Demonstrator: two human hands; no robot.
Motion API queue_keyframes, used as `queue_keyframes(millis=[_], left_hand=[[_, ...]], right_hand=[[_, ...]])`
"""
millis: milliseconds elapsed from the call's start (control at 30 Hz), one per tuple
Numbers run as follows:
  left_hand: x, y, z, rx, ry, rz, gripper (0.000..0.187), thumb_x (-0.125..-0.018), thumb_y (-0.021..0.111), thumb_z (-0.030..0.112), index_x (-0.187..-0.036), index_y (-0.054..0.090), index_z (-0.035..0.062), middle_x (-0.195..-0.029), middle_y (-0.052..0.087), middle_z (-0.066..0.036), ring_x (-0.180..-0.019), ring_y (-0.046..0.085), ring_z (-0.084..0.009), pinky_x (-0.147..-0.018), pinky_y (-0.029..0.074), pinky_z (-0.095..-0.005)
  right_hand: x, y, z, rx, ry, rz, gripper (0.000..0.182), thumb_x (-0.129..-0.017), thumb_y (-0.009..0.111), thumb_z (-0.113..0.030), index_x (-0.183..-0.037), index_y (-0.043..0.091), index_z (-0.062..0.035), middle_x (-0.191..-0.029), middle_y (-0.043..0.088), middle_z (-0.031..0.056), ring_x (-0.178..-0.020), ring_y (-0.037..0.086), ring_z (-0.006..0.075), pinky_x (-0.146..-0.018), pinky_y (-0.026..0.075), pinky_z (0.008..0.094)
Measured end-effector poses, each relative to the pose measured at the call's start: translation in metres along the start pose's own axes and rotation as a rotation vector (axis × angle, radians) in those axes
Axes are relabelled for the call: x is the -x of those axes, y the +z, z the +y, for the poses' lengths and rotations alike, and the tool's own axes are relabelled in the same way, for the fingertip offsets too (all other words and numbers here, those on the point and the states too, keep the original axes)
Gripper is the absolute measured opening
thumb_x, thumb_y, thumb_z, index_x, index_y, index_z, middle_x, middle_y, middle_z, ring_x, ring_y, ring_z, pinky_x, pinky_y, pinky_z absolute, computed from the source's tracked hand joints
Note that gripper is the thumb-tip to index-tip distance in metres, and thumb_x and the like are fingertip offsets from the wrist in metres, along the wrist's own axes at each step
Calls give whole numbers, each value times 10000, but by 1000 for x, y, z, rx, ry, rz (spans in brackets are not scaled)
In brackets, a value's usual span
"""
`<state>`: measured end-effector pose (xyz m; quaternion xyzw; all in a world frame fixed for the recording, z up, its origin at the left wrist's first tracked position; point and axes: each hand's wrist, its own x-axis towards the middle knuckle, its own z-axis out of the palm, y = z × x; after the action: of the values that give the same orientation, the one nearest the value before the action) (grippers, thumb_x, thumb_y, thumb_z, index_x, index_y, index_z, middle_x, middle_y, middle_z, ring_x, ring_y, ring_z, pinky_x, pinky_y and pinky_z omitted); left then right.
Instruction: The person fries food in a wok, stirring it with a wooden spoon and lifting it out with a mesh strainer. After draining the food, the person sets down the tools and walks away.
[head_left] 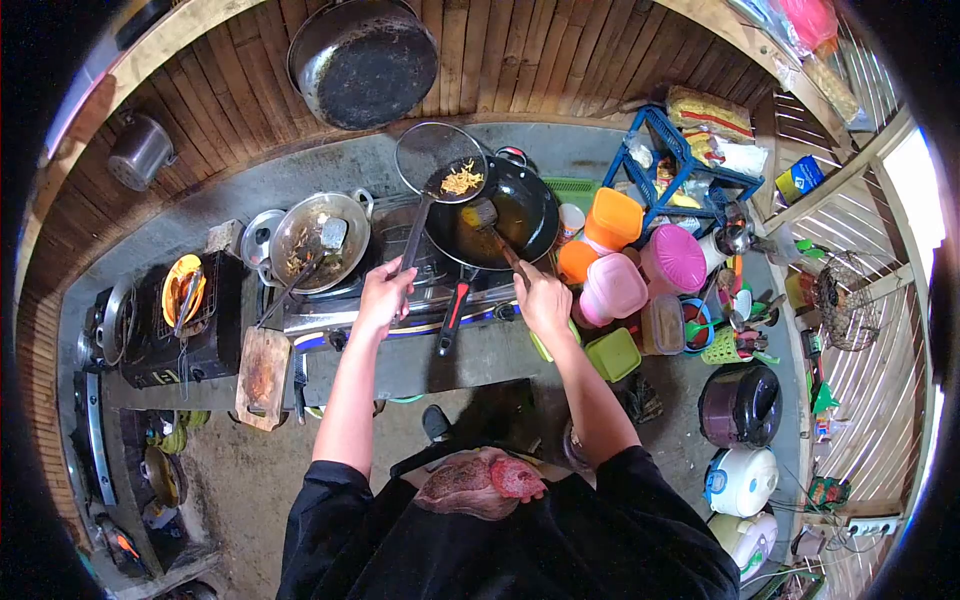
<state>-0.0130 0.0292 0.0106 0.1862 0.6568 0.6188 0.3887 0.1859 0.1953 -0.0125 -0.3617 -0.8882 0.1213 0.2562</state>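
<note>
My left hand is closed around the dark handle of a round mesh strainer. Golden fried strips lie in the strainer, which overlaps the upper left rim of a black frying pan. Some brown oil or residue shows at the bottom of the pan. My right hand grips a wooden-handled spatula, its blade low inside the pan near the left wall. The pan's black and red handle points toward me between my forearms, untouched by either hand.
A metal wok with a ladle sits left on the gas stove. A cutting board overhangs the counter edge. Plastic containers and a blue rack crowd the right. Rice cookers stand lower right.
</note>
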Motion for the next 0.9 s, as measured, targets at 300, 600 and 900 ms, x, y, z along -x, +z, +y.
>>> queue_keyframes(millis=[300,600,900], left_hand=[[0,0,0,-1,-1,2,335,-863,564,132,-1186,536,47,-615,487,3,-355,419,-69,-312,305,-219],[-1,-1,-4,-13,16,7,352,-858,567,133,-1195,533,39,-619,488,-2,-364,424,-74,-321,320,-219],[-4,-2,-9,-18,2,-6,381,-851,575,131,-1209,513,19,-622,493,-5,-371,436,-80,-327,328,-224]], right_hand=[[9,-1,5,-223,127,-25,272,-820,594,-274,-999,659,-80,-734,633,209,-687,625,365,-656,495,443],[10,-25,19,-378,248,-18,289,-833,582,-256,-1000,654,-33,-934,633,217,-885,623,345,-779,484,385],[-11,-62,9,-303,213,173,283,-847,579,-217,-1045,633,-21,-897,651,196,-843,643,302,-749,480,352]])
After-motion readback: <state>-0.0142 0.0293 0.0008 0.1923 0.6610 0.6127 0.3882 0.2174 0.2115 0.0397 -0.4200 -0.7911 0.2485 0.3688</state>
